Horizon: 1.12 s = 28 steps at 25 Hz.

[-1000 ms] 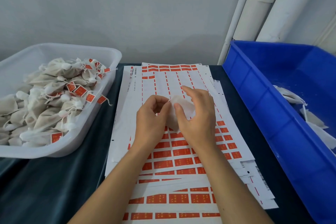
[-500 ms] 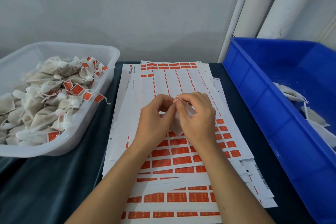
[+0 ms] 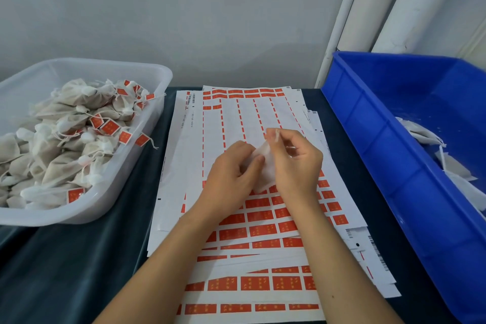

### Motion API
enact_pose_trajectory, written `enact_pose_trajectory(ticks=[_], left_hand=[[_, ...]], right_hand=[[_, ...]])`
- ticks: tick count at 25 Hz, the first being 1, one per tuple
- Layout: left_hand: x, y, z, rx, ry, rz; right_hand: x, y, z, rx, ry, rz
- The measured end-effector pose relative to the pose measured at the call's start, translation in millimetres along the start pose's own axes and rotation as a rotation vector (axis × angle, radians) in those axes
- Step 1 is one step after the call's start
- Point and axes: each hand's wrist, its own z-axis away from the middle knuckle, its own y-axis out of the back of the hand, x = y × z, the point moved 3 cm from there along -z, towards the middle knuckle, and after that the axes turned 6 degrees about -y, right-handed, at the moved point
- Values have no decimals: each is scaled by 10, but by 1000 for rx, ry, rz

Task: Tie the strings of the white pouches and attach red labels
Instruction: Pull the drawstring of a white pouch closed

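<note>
— What is hidden in the head view?

— The white pouch is largely covered, gripped between the left hand and right hand; its string cannot be made out.

— And the surface?

— Dark, spread with label sheets; a grey wall is seen beyond.

Blue bin, red labels, white pouch.

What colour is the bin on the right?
Blue, clearest in the head view.
</note>
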Motion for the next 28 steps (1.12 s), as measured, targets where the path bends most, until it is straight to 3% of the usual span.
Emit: enact_pose_trajectory(ticks=[15,20,25,28], left_hand=[[8,-92,50,-179,36,-20],[7,-57,83,-152,69,74],[-47,34,19,-14,138,203],[-22,43,12,27,134,215]], right_hand=[[101,352,-202,311,-288,-224],[113,284,-200,189,-341,-184],[17,346,-199,138,-246,-111],[-59,238,-143,-157,-108,-60]])
